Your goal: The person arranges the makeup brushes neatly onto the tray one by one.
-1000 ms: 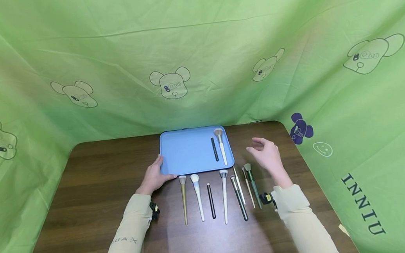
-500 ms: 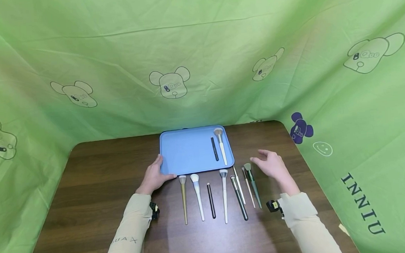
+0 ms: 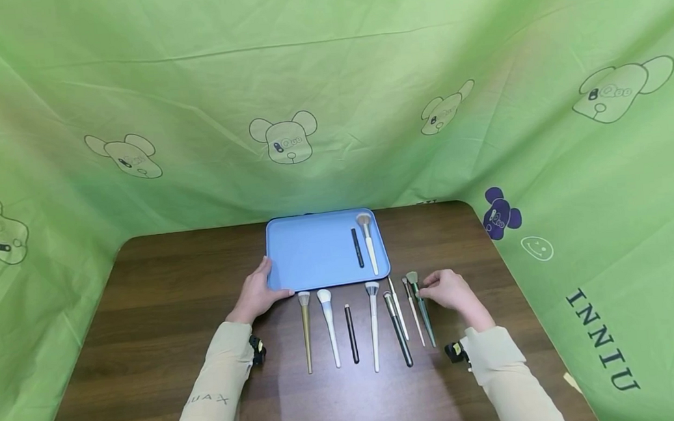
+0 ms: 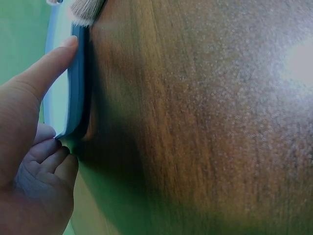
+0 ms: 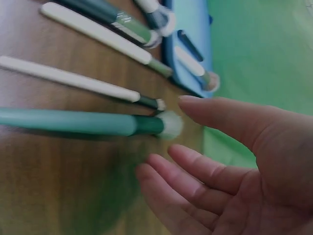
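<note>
My left hand grips the front left corner of a blue tray. In the left wrist view the thumb of that left hand lies on the tray's rim and the fingers curl beneath it. A white brush and a black pencil lie in the tray at its right side. My right hand hovers with relaxed fingers beside the head of a green-handled brush, the rightmost of a row on the table. The right wrist view shows the right hand holding nothing, just short of the green brush.
Several more brushes lie side by side in front of the tray, among them a gold one, a white one and a black one. The brown table is walled by green cloth at the back and both sides.
My right hand has come down and toward me from above the table's right side to the head of the green-handled brush. The left hand and tray have stayed still.
</note>
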Demonstrator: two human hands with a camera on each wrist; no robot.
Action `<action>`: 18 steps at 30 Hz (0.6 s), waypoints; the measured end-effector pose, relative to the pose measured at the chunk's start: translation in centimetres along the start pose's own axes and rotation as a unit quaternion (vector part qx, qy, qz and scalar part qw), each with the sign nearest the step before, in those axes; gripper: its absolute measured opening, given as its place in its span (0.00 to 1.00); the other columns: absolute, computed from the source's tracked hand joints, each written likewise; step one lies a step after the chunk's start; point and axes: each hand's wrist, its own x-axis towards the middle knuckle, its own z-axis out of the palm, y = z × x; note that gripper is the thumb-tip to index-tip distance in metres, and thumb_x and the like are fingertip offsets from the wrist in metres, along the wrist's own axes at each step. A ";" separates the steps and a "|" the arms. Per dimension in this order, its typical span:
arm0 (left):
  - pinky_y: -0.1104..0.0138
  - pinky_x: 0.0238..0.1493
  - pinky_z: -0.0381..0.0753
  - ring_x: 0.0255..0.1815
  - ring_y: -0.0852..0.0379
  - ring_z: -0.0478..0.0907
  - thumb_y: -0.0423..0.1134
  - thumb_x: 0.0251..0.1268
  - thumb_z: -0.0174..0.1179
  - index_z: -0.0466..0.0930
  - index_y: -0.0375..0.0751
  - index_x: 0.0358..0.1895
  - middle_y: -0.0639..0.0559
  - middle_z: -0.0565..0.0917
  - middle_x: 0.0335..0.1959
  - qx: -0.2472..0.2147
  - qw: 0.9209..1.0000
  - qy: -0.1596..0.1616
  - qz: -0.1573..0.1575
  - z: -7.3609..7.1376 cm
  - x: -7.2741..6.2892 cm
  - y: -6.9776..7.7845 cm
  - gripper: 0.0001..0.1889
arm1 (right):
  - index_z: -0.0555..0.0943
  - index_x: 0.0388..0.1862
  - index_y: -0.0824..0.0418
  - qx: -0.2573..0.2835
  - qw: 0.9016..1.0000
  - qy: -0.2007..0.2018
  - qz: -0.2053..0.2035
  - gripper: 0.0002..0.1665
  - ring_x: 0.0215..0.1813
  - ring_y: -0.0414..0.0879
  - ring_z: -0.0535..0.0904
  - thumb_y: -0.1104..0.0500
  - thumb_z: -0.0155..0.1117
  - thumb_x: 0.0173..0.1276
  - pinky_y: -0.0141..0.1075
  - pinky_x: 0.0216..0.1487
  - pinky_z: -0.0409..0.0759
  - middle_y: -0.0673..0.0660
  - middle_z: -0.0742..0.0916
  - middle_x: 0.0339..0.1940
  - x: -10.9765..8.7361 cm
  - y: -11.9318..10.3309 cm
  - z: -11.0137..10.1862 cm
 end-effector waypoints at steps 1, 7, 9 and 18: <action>0.49 0.75 0.57 0.79 0.36 0.50 0.48 0.59 0.76 0.49 0.24 0.78 0.30 0.48 0.80 0.000 1.000 0.001 0.000 0.0 0.0 0.0 0.56 | 0.85 0.45 0.70 -0.004 1.000 -0.005 0.004 0.22 0.42 0.56 0.85 0.54 0.76 0.61 0.51 0.48 0.79 0.61 0.90 0.37 0.0 0.1 0.2; 0.49 0.75 0.57 0.79 0.36 0.50 0.48 0.58 0.77 0.49 0.23 0.78 0.29 0.49 0.80 0.004 1.000 0.004 0.003 0.0 0.1 0.0 0.56 | 0.83 0.34 0.65 0.008 0.999 -0.029 0.041 0.16 0.26 0.46 0.82 0.56 0.81 0.56 0.39 0.32 0.79 0.56 0.86 0.24 -0.3 0.4 0.8; 0.49 0.74 0.57 0.78 0.36 0.51 0.48 0.58 0.77 0.49 0.23 0.78 0.30 0.49 0.80 0.004 1.000 0.004 0.003 0.0 0.1 0.0 0.56 | 0.82 0.31 0.64 0.013 0.998 -0.032 0.045 0.15 0.24 0.46 0.83 0.58 0.81 0.56 0.37 0.29 0.80 0.56 0.85 0.23 -0.3 0.5 0.9; 0.49 0.74 0.58 0.79 0.36 0.51 0.48 0.58 0.77 0.49 0.24 0.78 0.30 0.49 0.80 0.003 1.000 0.004 0.001 0.0 0.1 -0.1 0.56 | 0.81 0.28 0.63 0.041 0.995 -0.053 0.069 0.14 0.19 0.44 0.83 0.59 0.80 0.56 0.35 0.24 0.84 0.57 0.85 0.20 0.1 1.7 1.7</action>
